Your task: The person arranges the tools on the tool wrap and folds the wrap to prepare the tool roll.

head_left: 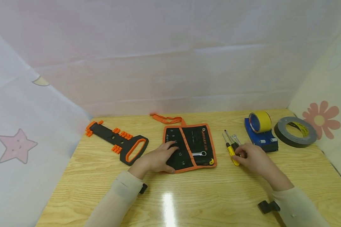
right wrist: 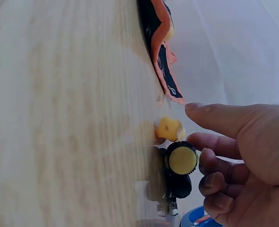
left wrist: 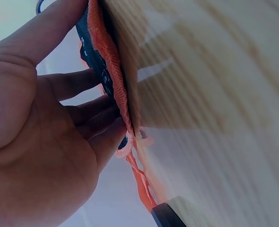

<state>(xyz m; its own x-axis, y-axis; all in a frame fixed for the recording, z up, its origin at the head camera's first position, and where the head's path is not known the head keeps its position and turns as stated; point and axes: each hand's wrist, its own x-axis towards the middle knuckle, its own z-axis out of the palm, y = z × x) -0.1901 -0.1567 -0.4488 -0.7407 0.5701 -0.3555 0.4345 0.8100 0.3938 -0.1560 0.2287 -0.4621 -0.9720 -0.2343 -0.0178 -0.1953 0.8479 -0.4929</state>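
Note:
My left hand (head_left: 157, 157) rests on the left half of a black tool pouch (head_left: 199, 140) with orange edging and size numbers. Its fingers are spread and fairly straight, the thumb at the near edge. A wrench (head_left: 203, 153) and something yellow show in the pouch's right half. My right hand (head_left: 253, 157) is beside a small bunch of tools on the table: a screwdriver with a yellow handle (head_left: 233, 155), black-handled tools and a small wrench (head_left: 235, 138). In the right wrist view, loosely bent fingers and the thumb stand close around the yellow-capped black handle (right wrist: 182, 161), not closed on it.
At left lies a black-and-orange rack (head_left: 109, 132) with a loop handle. A blue tape dispenser (head_left: 254, 135) with a yellow tape roll (head_left: 263, 121) stands beyond my right hand, and a grey tape roll (head_left: 284, 135) beside it. An orange strap (head_left: 167, 119) trails behind the pouch.

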